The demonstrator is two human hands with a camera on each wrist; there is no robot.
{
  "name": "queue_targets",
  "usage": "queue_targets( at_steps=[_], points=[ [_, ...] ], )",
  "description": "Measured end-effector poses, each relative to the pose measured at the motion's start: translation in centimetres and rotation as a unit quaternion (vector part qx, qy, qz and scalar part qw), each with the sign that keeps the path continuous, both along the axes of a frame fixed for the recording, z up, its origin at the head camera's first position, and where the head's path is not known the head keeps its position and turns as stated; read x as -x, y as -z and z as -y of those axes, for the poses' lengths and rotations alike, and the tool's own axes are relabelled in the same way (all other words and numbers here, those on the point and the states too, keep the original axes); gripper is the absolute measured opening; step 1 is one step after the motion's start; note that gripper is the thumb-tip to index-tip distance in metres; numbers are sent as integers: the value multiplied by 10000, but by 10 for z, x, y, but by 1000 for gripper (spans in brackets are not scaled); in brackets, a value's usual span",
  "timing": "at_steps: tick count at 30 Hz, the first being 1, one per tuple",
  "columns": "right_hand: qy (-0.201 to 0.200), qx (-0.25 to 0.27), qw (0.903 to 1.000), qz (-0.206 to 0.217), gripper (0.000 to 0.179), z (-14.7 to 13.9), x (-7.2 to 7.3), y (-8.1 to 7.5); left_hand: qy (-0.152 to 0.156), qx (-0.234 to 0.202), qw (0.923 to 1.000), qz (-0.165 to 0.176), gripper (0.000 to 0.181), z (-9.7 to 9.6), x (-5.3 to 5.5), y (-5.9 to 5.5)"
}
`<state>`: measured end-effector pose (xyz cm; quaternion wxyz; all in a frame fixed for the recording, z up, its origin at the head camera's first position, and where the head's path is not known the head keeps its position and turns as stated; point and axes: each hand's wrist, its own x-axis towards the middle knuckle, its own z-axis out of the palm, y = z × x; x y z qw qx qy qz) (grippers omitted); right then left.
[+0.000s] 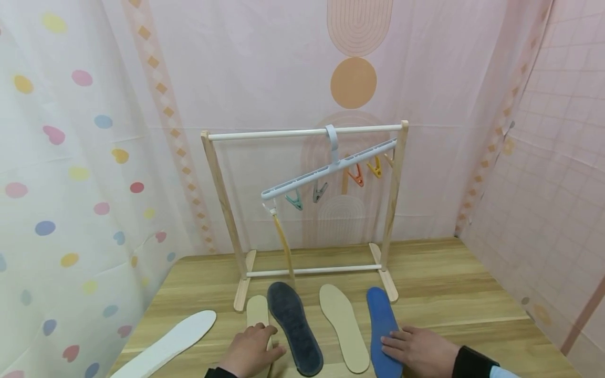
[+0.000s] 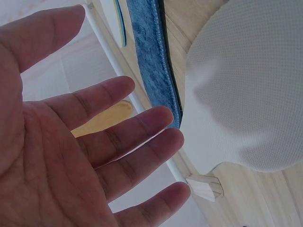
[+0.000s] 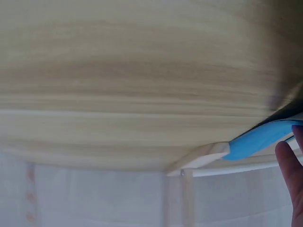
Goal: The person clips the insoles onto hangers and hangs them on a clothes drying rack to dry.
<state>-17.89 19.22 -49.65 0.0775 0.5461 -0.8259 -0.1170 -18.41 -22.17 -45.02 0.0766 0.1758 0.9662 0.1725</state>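
Observation:
My left hand lies over a narrow beige insole, covering its lower part. The left wrist view shows that hand's fingers spread and nearly straight, with a pale mesh insole close by. Just right of it is a dark insole, whose plush face looks blue in the wrist view. My right hand rests its fingers on a blue insole; in the right wrist view, fingertips are right at the blue insole's edge. Another beige insole lies between dark and blue ones.
A white insole lies at the left. Behind stands a wooden rack with a white top rail. A tilted light-blue hanger hangs from it, with several coloured clips. Its low left end carries a tan insole.

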Motion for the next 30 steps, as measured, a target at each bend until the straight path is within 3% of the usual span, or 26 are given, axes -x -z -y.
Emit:
queue_targets(
  at_steps=[6, 10, 15, 20, 25, 30],
  points=[
    [422, 885, 9917, 826, 33, 0, 0, 0, -11, -9, 10000, 3, 44, 0, 0, 0],
    [630, 1420, 9825, 1028, 33, 1, 2, 0, -28, -7, 10000, 1, 44, 0, 0, 2],
    [877, 2194, 9633, 1271, 25, 7, 5, 0, -33, -17, 10000, -4, 44, 0, -1, 3],
    [1161, 2423, 9509, 1532, 21, 14, 8, -4, -21, -30, 10000, -29, 44, 0, -1, 3],
    [1129, 2545, 9502, 1400, 20, 19, 11, -6, -8, -53, 10000, -35, 44, 0, -1, 2],
    [767, 2966, 9492, 725, 20, 26, 14, -5, 13, -65, 10000, -48, 44, 0, -1, 2]
  ],
)
